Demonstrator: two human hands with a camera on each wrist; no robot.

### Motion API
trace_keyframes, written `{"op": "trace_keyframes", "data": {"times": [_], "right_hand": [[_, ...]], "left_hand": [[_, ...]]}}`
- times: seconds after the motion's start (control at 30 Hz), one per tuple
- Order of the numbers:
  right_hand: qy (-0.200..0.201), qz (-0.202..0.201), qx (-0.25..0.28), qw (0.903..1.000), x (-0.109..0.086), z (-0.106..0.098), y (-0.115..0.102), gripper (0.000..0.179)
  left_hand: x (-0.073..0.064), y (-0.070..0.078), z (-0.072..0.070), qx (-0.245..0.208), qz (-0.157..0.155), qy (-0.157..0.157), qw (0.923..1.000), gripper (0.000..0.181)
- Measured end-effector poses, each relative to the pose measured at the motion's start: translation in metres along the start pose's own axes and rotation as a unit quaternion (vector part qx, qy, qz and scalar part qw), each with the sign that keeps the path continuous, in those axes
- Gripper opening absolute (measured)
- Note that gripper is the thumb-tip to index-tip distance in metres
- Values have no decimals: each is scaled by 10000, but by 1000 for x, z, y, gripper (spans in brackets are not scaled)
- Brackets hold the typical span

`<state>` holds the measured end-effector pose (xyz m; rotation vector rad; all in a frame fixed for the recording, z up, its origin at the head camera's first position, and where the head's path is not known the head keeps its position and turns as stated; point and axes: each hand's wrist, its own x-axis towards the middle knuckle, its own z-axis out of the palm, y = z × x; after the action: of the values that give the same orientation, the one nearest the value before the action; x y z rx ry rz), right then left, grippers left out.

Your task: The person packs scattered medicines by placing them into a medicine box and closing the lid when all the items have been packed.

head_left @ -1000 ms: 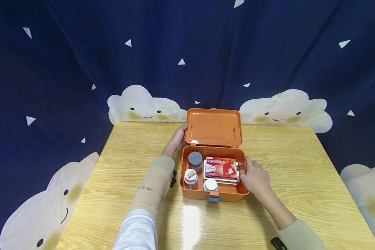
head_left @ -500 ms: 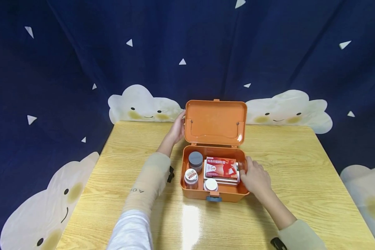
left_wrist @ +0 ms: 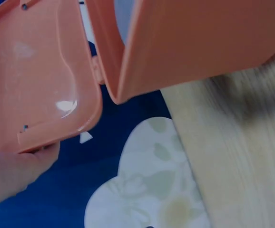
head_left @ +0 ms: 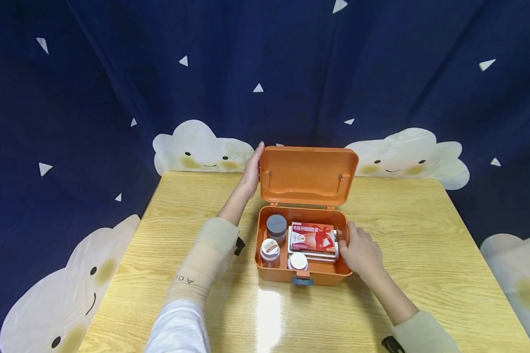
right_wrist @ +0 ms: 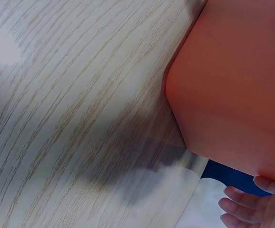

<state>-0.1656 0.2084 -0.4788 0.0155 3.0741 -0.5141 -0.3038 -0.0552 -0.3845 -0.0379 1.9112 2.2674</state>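
Note:
An orange medicine box [head_left: 276,275] stands on the table with its hinged lid [head_left: 306,176] raised and tilted forward. My left hand [head_left: 250,172] is at the lid's left edge, its fingers reaching up straight along the edge; in the left wrist view part of the hand [left_wrist: 14,173] is hidden behind the lid. At the box's right wall is my right hand [head_left: 361,251], thumb inside the rim and fingers outside, gripping the wall. Inside the box are a grey-capped bottle [head_left: 276,229], two white-capped bottles [head_left: 270,252] and a red medicine carton [head_left: 312,237] lying on white ones.
The wooden table [head_left: 424,255] spreads around the box. A dark blue curtain [head_left: 291,59] with white clouds and triangles hangs behind and beside it. On the box's front is a blue-grey latch [head_left: 302,281].
The lid has swung up from leaning back and now tips forward over the box. My left hand has risen with it. My right hand and the box have stayed put.

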Motion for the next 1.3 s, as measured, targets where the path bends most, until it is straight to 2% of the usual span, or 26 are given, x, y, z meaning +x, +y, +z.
{"op": "trace_keyframes", "data": {"times": [0.17, 0.3, 0.47, 0.6, 0.7, 0.77, 0.83, 0.9, 1.0, 1.07, 1.13, 1.2, 1.23, 1.3], "right_hand": [[-37, 45, 61, 10000, 0, 0, 0, 47], [-101, 79, 167, 9998, 0, 0, 0, 50], [-168, 112, 495, 9986, -1, 0, 1, 52], [-188, 56, 1085, 9939, -1, 2, 5, 51], [-344, 119, 1911, 9809, 0, 4, 8, 52], [-456, 249, 2579, 9648, 0, 3, 8, 52], [-499, 332, 3449, 9367, 0, -2, 8, 54], [-324, 322, 4308, 9013, 1, -10, 4, 54], [101, -20, 5574, 8302, 2, -26, -1, 49], [363, -447, 6041, 7948, 3, -35, -5, 47], [474, -942, 6370, 7636, 4, -41, -7, 47], [500, -1458, 6446, 7488, 5, -46, -9, 51], [485, -1665, 6418, 7470, 5, -47, -10, 54], [444, -1979, 6291, 7504, 5, -49, -12, 58]], "left_hand": [[-12, 3, 4, 657, 307, 369, 9967, 61], [-20, -2, 4, 1061, 666, 475, 9910, 59], [-31, -11, 2, 1213, 1412, 411, 9817, 46], [-41, -20, 1, 1285, 2044, 309, 9699, 42], [-48, -29, -1, 1374, 2338, 245, 9622, 44], [-52, -34, -2, 1434, 2414, 235, 9595, 46], [-56, -38, -3, 1442, 2453, 187, 9585, 49], [-60, -39, -4, 1457, 2548, 112, 9559, 49], [-74, -34, -2, 1478, 2779, -11, 9492, 48], [-82, -30, 0, 1466, 2959, -82, 9439, 48], [-90, -27, 1, 1391, 3119, -174, 9397, 47], [-93, -29, 1, 1303, 3236, -301, 9367, 47], [-95, -30, 1, 1250, 3288, -373, 9354, 47], [-97, -33, 0, 1200, 3391, -489, 9318, 46]]}}
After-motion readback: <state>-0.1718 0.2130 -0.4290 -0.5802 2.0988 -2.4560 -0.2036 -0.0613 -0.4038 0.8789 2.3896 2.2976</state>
